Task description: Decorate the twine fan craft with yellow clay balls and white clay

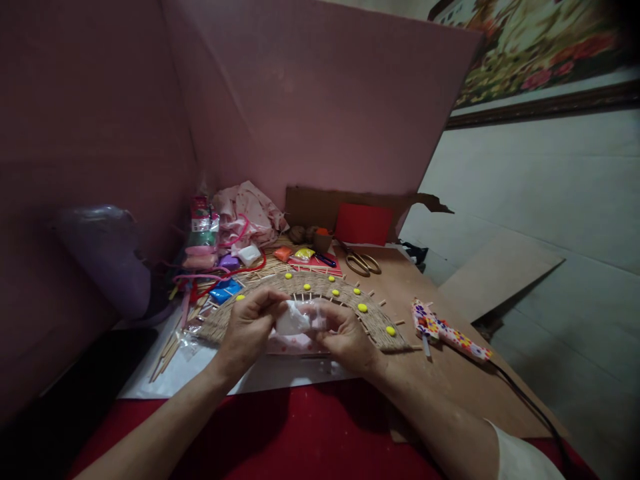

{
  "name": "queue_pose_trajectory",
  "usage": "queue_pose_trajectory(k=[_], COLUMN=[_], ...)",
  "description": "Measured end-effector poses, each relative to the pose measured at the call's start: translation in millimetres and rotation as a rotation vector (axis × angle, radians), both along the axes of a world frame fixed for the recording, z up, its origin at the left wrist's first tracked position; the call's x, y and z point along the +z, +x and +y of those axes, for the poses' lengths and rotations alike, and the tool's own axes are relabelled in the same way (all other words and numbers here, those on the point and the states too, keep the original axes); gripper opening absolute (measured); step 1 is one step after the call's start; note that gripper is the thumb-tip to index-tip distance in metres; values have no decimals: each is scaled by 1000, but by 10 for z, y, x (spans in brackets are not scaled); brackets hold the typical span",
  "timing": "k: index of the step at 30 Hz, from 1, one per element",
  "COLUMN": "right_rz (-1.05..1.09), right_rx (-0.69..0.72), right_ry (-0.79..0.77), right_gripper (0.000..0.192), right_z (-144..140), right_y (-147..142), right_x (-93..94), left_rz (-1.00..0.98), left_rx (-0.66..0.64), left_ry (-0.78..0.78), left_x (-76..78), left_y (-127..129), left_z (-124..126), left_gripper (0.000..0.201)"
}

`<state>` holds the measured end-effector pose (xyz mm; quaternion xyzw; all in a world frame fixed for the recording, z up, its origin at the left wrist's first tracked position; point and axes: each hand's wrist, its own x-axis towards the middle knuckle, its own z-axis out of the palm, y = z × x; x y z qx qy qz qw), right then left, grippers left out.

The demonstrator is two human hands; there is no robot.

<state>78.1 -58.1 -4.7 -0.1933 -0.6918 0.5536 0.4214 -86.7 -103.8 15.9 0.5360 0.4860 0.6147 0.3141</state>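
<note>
Pinching a small clear plastic packet (300,319) between them, the left hand (249,328) and the right hand (345,337) are meeting low over the work, fingertips pressed onto the film from either side. The packet is looking thin, crinkly and slippery, with something whitish inside, so it is probably calling for a short grip near one edge and a slow, even pull rather than a tug, keeping it over the white sheet (200,373) in case anything spills.

Just beyond the hands, a woven jute arch (320,288) is lying flat: coarse twine wound across thin wooden sticks, a half-ring shape, dotted along its curve with smooth yellow beads (363,307). To the right, a glue gun (447,330) wrapped in flowered paper is resting on the brown board (450,380), its dark cord trailing off the edge.

Farther back, soft coloured clay packets (225,291), looping pink cord, gold-handled scissors (363,263) and a red card (363,224) are crowding the corner, with crumpled pink cloth (247,210) against the matte pink partition (320,100).
</note>
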Motion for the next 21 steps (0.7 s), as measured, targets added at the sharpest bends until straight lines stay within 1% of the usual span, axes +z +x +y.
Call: queue_pose_trajectory(k=[3,5,7,10,13,16,18,21], right_rz=[3,23,32,-3,-34,-37,-27,-9], right_rx=[-20,-60,-114,-162,-155,-124,-140,-203], right_ry=[7,29,78,174,274,365,392,378], right_gripper=[23,24,29,33,33,31,28,29], right_z=[-4,2,14,28,19,-3,-13,-13], right_y=[3,7,14,27,35,37,37,38], right_x=[0,4,8,24,52,71,67,41], left_rz=[-10,-42,-58,10,86,93,81,54], left_rx=[8,14,29,60,115,156,168,197], left_ry=[6,9,20,64,118,151,155,146], left_x=[21,37,38,14,-14,-23,-20,-5], left_y=[19,29,28,6,-11,-7,1,9], left_z=[-8,-6,1,10,7,4,4,5], left_gripper=[4,5,5,4,4,3,3,2])
